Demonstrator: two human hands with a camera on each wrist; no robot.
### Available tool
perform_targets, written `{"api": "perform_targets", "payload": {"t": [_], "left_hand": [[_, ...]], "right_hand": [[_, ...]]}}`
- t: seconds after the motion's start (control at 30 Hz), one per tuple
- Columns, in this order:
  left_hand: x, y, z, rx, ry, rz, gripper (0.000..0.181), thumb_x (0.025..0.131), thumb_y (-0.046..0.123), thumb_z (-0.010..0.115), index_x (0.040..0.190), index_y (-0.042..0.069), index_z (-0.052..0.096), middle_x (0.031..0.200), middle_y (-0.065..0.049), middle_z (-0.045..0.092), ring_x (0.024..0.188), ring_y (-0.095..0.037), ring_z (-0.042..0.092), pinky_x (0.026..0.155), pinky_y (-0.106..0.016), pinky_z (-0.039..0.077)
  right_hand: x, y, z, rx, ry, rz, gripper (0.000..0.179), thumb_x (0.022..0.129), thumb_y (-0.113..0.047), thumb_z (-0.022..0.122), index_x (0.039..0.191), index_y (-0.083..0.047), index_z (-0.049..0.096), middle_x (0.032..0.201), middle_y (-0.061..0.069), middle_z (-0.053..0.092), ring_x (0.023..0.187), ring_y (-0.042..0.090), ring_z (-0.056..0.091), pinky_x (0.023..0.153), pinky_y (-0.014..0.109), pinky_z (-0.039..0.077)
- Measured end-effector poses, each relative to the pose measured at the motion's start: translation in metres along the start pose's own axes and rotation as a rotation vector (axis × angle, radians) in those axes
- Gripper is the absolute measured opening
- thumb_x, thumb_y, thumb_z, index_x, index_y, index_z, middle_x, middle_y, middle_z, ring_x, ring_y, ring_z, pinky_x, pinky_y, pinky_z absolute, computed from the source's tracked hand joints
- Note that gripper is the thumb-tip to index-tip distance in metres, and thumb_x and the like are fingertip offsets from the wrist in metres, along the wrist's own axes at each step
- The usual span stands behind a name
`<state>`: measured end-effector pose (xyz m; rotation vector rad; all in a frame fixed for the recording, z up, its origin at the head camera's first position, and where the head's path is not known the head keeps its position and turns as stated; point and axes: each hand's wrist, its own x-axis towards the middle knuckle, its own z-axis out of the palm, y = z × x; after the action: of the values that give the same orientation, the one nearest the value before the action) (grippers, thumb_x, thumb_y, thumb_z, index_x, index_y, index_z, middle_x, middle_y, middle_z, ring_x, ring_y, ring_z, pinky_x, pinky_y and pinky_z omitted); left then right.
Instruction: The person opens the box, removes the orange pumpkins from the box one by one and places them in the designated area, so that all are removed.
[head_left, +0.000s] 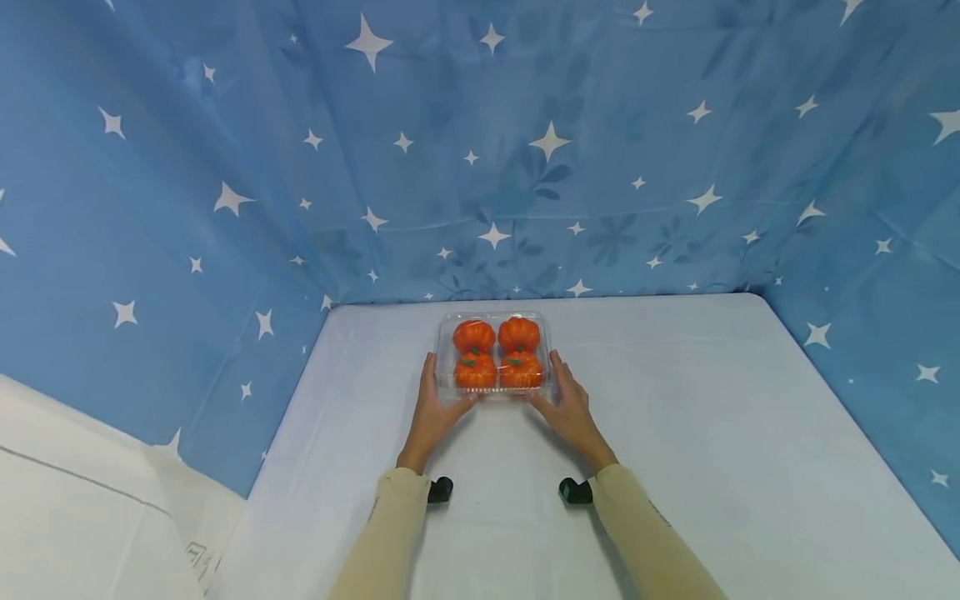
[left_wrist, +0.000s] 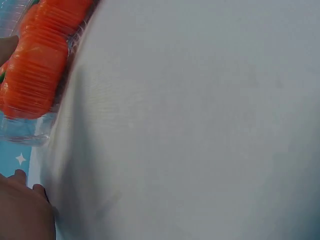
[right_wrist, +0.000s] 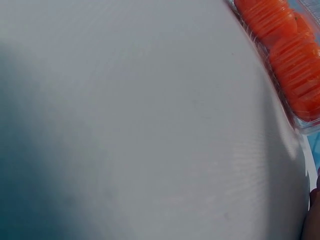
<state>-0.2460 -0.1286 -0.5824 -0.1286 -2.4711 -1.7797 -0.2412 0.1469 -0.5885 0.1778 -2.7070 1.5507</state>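
Several small orange toy pumpkins (head_left: 474, 337) with green stems sit in two rows inside a clear plastic box (head_left: 442, 333) near the table's back edge. Ridged clear plastic covers the pumpkins' near sides in both wrist views. My left hand (head_left: 435, 414) is at the box's left front corner, fingers extended along its side and thumb toward the front edge. At the right front corner my right hand (head_left: 572, 414) mirrors it, fingers reaching up the right side. In the left wrist view the thumb (left_wrist: 7, 49) overlaps the box; contact is hard to tell.
The box stands on a white-covered table (head_left: 697, 433) with rounded back corners. A blue curtain (head_left: 450, 167) with white stars hangs behind and at both sides. White material (head_left: 82, 500) lies at the lower left. A dark device (head_left: 576, 491) shows at the right wrist.
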Motion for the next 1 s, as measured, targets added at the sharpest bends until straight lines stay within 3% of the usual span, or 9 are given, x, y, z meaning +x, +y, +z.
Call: {"api": "perform_targets", "payload": {"t": [0.23,0.53,1.0], "left_hand": [[-0.0018,0.0047,0.0021,-0.077,0.012,-0.032,0.110,0.092,0.022,0.085,0.173,0.012,0.012,0.179,-0.012,0.006,0.163,-0.038,0.009,0.128,-0.063,0.011],[-0.0016,0.0059,0.0021,-0.140,0.003,-0.094,0.105,0.095,0.017,0.081,0.174,0.018,0.011,0.180,-0.009,0.006,0.164,-0.035,0.006,0.128,-0.064,0.006],[-0.0068,0.0027,0.0053,-0.111,0.021,-0.118,0.100,0.098,0.021,0.077,0.174,0.021,0.012,0.179,-0.011,0.008,0.163,-0.035,0.008,0.128,-0.065,0.008]], "right_hand": [[0.0028,0.0024,-0.0002,0.003,0.013,-0.056,0.097,0.101,-0.037,0.071,0.173,-0.009,0.011,0.178,0.017,0.014,0.163,0.041,0.009,0.128,0.062,0.001],[0.0026,0.0003,-0.0002,0.015,0.020,-0.060,0.096,0.102,-0.035,0.071,0.173,-0.007,0.013,0.177,0.017,0.014,0.163,0.041,0.010,0.128,0.061,0.002],[0.0034,0.0061,0.0027,0.014,0.024,-0.078,0.095,0.102,-0.035,0.071,0.172,-0.006,0.014,0.177,0.017,0.016,0.160,0.041,0.021,0.128,0.061,0.002]]}}
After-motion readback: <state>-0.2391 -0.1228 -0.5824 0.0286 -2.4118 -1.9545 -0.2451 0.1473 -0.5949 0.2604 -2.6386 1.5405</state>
